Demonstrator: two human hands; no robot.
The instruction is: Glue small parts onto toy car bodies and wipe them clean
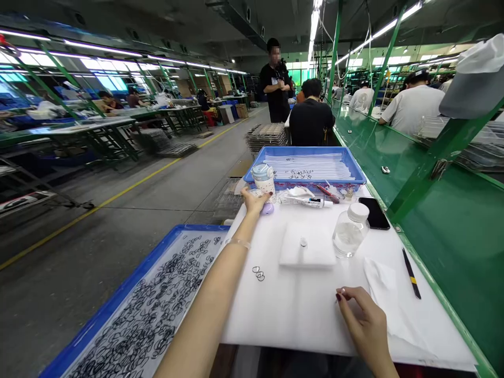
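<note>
My left hand (254, 202) is stretched far forward, its fingers curved about the lower part of a patterned drinking cup (264, 178) with a lid. Just below that hand lies a small purple object (268, 209). My right hand (364, 320) is near the front of the table, thumb and forefinger pinched together on something tiny and pale that I cannot make out. Between the hands, a white foam block (307, 257) bears a small round whitish piece (303, 242). Several thin dark rings (259, 273) lie on the white table cover (291, 310).
A clear bottle (349, 233), a phone (376, 213), black tweezers (411, 273), a white tissue (380, 283) and a tube (307, 201) are on the table. Behind stands a blue tray (254, 164); at left, a larger tray (114, 310) holds many dark rings. People work beyond.
</note>
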